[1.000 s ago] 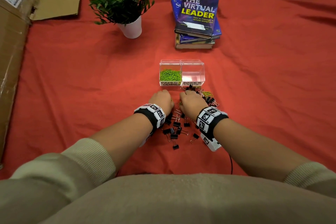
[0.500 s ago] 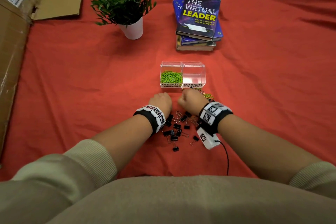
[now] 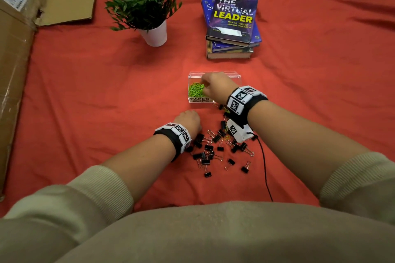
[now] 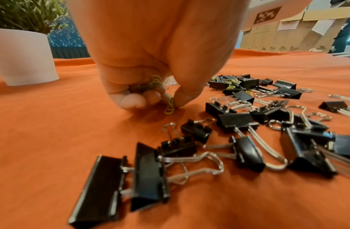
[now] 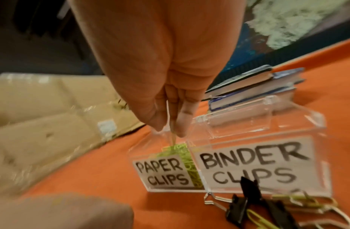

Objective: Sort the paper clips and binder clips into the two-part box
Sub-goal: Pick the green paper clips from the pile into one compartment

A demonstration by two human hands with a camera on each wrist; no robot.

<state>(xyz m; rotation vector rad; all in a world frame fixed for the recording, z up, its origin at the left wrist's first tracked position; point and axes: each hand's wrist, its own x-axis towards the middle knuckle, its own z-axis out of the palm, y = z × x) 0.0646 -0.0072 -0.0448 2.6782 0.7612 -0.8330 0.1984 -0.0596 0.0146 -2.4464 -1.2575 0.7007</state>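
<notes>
The clear two-part box (image 3: 236, 77) stands on the red cloth, labelled PAPER CLIPS on the left and BINDER CLIPS on the right (image 5: 254, 164). Green paper clips (image 3: 195, 90) fill the left part; my wrist hides most of the right part in the head view. My right hand (image 3: 213, 84) hovers over the left part and pinches one paper clip (image 5: 172, 137) between thumb and fingertip. Lower left, my left hand (image 3: 189, 118) rests on the cloth, fingers curled round several paper clips (image 4: 150, 85). Black binder clips (image 3: 213, 149) lie scattered beside it.
A potted plant (image 3: 147, 6) and a stack of books (image 3: 233, 23) stand behind the box. Flattened cardboard (image 3: 15, 49) lines the left edge. A black cable (image 3: 265, 168) runs from my right wrist toward my body. Some paper clips are mixed among the binder clips (image 5: 254, 216).
My right hand has left the clip pile and moved forward and up, over the box's paper-clip side. My left hand stays low on the cloth by the pile.
</notes>
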